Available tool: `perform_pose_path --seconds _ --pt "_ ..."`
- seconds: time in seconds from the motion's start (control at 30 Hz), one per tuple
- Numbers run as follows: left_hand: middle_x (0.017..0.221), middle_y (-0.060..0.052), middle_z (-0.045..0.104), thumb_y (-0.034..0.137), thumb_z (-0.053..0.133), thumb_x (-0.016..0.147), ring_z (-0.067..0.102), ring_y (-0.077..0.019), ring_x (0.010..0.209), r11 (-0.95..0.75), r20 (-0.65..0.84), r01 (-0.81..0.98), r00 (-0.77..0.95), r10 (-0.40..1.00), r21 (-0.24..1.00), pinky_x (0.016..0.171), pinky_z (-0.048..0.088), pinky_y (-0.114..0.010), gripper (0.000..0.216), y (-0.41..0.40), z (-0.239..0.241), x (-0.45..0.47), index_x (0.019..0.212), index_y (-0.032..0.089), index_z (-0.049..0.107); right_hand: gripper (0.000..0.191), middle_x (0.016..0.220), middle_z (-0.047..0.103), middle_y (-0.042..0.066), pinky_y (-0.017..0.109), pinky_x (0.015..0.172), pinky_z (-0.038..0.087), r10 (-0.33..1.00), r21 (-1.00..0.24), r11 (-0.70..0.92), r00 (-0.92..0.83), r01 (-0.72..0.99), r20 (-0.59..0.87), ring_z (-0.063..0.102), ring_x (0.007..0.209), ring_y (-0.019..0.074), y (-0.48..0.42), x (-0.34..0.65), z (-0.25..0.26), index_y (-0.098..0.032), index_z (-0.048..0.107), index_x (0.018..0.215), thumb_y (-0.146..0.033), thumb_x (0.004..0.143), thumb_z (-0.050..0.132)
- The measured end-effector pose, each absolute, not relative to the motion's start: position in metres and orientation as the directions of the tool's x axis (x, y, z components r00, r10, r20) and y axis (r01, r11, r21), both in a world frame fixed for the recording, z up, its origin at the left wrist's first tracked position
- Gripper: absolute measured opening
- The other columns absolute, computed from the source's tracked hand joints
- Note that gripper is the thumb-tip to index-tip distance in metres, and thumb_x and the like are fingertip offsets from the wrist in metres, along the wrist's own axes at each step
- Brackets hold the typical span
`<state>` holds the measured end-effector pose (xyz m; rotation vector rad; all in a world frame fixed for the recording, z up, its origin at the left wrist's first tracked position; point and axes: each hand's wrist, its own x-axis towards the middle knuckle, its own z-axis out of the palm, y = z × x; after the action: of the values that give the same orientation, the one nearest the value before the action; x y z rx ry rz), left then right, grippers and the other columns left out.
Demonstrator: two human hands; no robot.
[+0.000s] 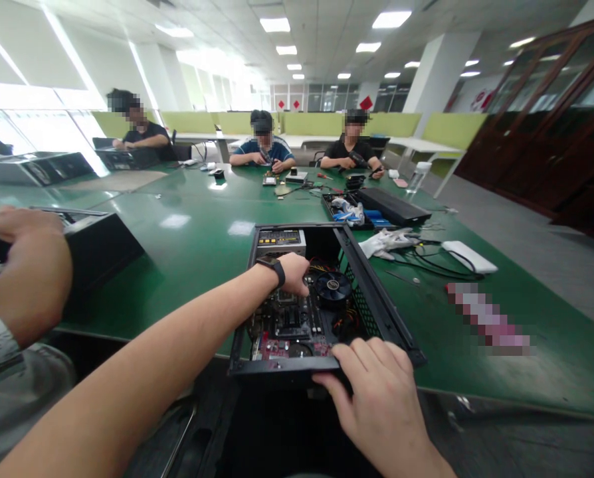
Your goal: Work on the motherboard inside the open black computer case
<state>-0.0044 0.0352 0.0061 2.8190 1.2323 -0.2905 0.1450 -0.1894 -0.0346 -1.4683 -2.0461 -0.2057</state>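
An open black computer case [384,302] lies in front of me at the table's near edge. My left hand [295,273], with a dark watch on the wrist, reaches inside above the motherboard [292,318]. Its fingers are curled together, and whatever they hold is hidden. Just right of it sits a round black cooling fan [333,287]. The power supply [281,240] fills the far left corner of the case. My right hand [377,375] grips the near rim, thumb below and fingers on top. Near that rim is a red circuit board [272,348].
At left, a neighbour's arm [38,265] rests over another black case [102,249]. White gloves [389,242], cables [426,255], a white box [469,257] and an open toolbox [377,216] lie to the right. Several people sit across the green table [192,249].
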Motion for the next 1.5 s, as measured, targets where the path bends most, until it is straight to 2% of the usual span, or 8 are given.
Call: perform_pose_path --seconds 0.1,0.3,0.53,0.73,0.97,1.23,1.5 --pt "0.084 -0.008 0.075 0.04 0.065 0.067 0.069 -0.0231 0.076 -0.683 -0.068 0.73 0.681 0.729 -0.014 0.066 0.05 -0.03 0.032 0.041 0.02 -0.011 0.088 0.018 0.077 0.017 0.082 0.056 0.003 0.038 0.078 0.028 0.827 -0.179 0.365 -0.23 0.913 0.513 0.046 0.083 0.0215 -0.169 0.151 -0.029 -0.023 0.06 0.089 -0.04 0.089 0.063" --pt "0.077 -0.006 0.074 0.035 0.062 0.068 0.065 -0.0194 0.069 -0.638 0.169 0.769 0.626 0.761 0.023 0.063 0.046 -0.028 0.028 0.047 0.051 -0.03 0.084 0.017 0.076 0.029 0.087 0.06 0.005 0.037 0.082 0.03 0.841 0.011 0.329 -0.298 0.944 0.451 0.048 0.089 0.0226 -0.104 0.16 -0.022 -0.022 0.059 0.091 -0.051 0.091 0.06" --pt "0.076 -0.005 0.073 0.035 0.062 0.07 0.063 -0.0161 0.068 -0.566 0.343 0.814 0.498 0.796 0.13 0.064 0.043 -0.027 0.026 0.053 0.08 -0.051 0.083 0.016 0.074 0.041 0.097 0.063 0.009 0.039 0.088 0.037 0.854 0.079 0.281 -0.286 0.957 0.434 0.053 0.099 0.0242 0.01 0.155 -0.023 -0.019 0.062 0.101 -0.058 0.091 0.055" --pt "0.073 -0.004 0.072 0.038 0.064 0.071 0.062 -0.0161 0.065 -0.554 0.365 0.811 0.466 0.806 0.189 0.061 0.043 -0.027 0.029 0.044 0.089 -0.057 0.087 0.016 0.074 0.04 0.123 0.06 0.008 0.044 0.094 0.05 0.886 0.123 0.225 -0.256 0.967 0.386 0.059 0.108 0.0203 0.115 0.141 -0.015 -0.018 0.059 0.122 -0.047 0.094 0.057" --pt "0.071 -0.002 0.071 0.027 0.062 0.072 0.063 -0.0149 0.064 -0.59 0.318 0.764 0.509 0.8 0.262 0.062 0.046 -0.026 0.021 0.031 0.065 -0.059 0.087 0.016 0.073 0.04 0.126 0.059 0.009 0.044 0.093 0.052 0.908 0.135 0.191 -0.227 0.972 0.352 0.06 0.109 0.021 0.18 0.133 -0.012 -0.018 0.058 0.125 -0.043 0.094 0.059" --pt "0.075 -0.002 0.073 0.026 0.063 0.073 0.065 -0.0151 0.068 -0.565 0.266 0.76 0.5 0.824 0.321 0.064 0.048 -0.025 0.021 0.033 0.052 -0.065 0.09 0.018 0.072 0.041 0.127 0.059 0.009 0.045 0.094 0.051 0.905 0.133 0.208 -0.243 0.969 0.35 0.06 0.11 0.0215 0.182 0.134 -0.009 -0.018 0.057 0.126 -0.043 0.094 0.059" --pt "0.075 -0.002 0.072 0.029 0.062 0.074 0.065 -0.0147 0.067 -0.59 0.318 0.752 0.505 0.802 0.294 0.065 0.048 -0.025 0.022 0.031 0.064 -0.075 0.09 0.017 0.072 0.041 0.126 0.059 0.009 0.045 0.094 0.051 0.895 0.125 0.241 -0.27 0.963 0.355 0.06 0.109 0.0213 0.14 0.129 -0.011 -0.017 0.058 0.125 -0.044 0.094 0.059"
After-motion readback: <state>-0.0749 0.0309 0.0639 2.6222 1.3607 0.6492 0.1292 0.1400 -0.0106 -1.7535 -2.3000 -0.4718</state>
